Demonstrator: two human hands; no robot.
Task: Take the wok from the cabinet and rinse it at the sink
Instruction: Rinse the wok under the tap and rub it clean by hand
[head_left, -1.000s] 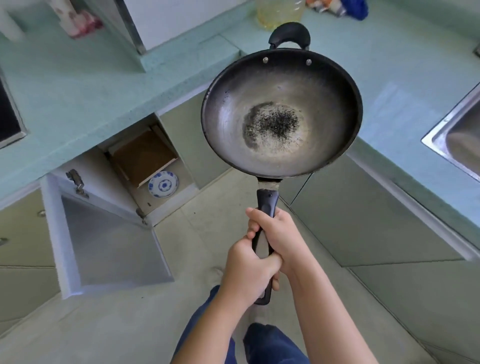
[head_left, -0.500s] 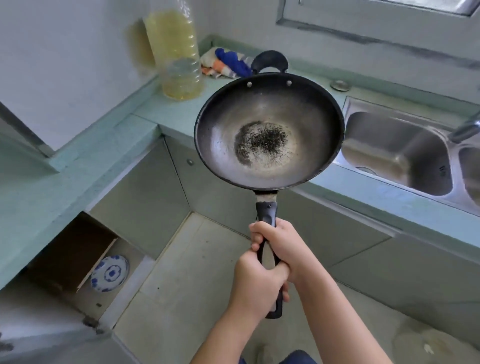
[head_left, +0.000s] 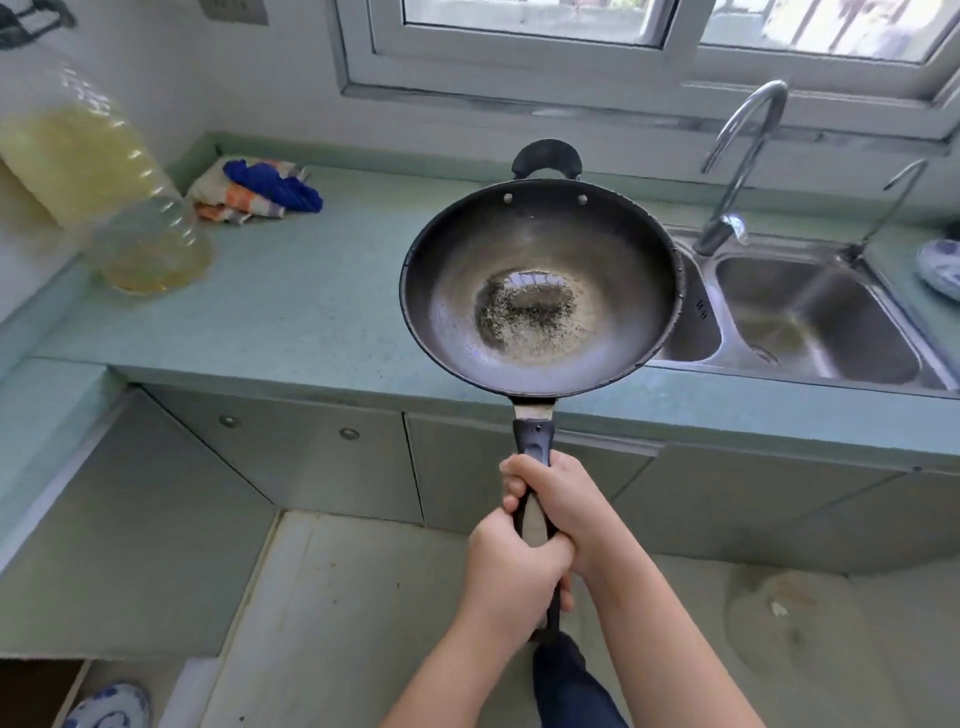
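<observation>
- Gripping the long handle (head_left: 533, 441) of the wok (head_left: 540, 291) with both hands, I hold the pan out in front of me in the air, mouth up.
- My right hand (head_left: 569, 506) sits higher on the handle, nearer the pan, with its fingers wrapped tight round the black grip.
- My left hand (head_left: 511, 571) is clenched round the handle just below it, touching the right hand, and the handle's end pokes out beneath my fist.
- The wok hangs over the front edge of the green countertop (head_left: 311, 312). From where I look, its right rim overlaps the left basin of the steel sink (head_left: 831, 291).
- The pan's bottom has a dark speckled patch in the middle, and its small loop handle (head_left: 545, 158) points away from me toward the window (head_left: 623, 52).
- A tall curved faucet (head_left: 743, 150) rises behind the sink, between the two basins, with a thinner spout (head_left: 898, 192) to its right.
- A big bottle of yellow oil (head_left: 104, 176) stands on the counter at the far left.
- A heap of blue, orange and pale cloths (head_left: 254, 189) lies near the wall beside the bottle.
- A blue-and-white dish (head_left: 940, 267) shows at the right edge, past the sink.
- Another blue-and-white plate (head_left: 109, 704) lies low in the bottom left corner.
- Closed cabinet doors (head_left: 311, 457) run under the counter.
</observation>
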